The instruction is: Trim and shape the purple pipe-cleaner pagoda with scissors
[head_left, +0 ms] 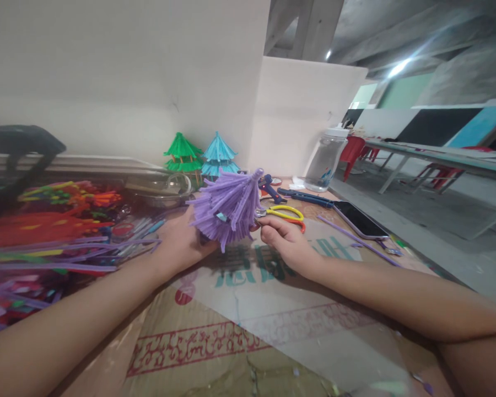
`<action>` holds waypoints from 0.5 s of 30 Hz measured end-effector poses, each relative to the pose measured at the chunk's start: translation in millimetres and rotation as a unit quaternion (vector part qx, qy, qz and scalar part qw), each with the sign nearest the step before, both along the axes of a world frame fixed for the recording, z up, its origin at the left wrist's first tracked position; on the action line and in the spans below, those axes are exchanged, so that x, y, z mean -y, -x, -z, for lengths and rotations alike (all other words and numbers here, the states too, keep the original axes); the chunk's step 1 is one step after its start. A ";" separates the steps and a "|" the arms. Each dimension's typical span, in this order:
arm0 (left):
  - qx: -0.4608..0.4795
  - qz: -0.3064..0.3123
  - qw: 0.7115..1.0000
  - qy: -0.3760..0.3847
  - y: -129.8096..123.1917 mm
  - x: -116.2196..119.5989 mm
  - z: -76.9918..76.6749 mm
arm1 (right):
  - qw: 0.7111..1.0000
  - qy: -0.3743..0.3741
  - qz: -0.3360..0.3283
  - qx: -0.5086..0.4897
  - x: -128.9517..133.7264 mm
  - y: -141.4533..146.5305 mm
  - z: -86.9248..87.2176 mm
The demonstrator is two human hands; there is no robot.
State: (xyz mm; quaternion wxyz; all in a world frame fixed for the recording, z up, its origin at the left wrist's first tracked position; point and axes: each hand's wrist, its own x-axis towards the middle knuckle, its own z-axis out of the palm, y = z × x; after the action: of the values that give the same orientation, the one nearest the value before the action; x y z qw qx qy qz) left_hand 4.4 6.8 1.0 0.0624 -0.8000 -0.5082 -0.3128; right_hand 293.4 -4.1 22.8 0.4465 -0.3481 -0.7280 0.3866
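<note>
My left hand (179, 240) grips a purple pipe-cleaner pavilion (231, 207) from its left side. The pavilion is tilted, its pointed top leaning right, and its layered roof hides some of my fingers. At the pavilion's lower right edge, my right hand (291, 242) is closed in a pinch; what sits between its fingertips is too small to make out. Just behind that hand lie scissors (290, 208) with yellow and orange handles. Green (184, 150) and light blue (219, 154) pavilions of like shape stand against the wall.
Bundles of coloured pipe cleaners (66, 220) fill the left side, near a metal bowl (161, 190). Rightward are a glue gun (273, 190), a dark blue long-handled tool (308, 197), a phone (357, 218), a water bottle (324, 160) and a loose purple pipe cleaner (355, 239). Printed plastic (306, 331) covers the table.
</note>
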 end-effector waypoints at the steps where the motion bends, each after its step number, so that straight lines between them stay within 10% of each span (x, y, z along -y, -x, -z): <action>1: 0.001 -0.004 1.000 0.002 -0.2 0.0 -0.2 | 1.000 0.001 -0.002 -0.001 0.3 -0.3 -0.1; 15: -0.003 -0.033 0.999 0.000 0.3 -2.2 3.5 | 0.999 -0.002 -0.031 0.010 1.4 1.4 -3.7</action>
State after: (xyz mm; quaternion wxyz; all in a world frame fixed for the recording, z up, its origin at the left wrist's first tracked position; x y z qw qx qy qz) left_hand 4.1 9.0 -2.5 0.0744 -0.7836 -0.5344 -0.3080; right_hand 292.0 -5.5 26.5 0.4278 -0.3284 -0.7433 0.3958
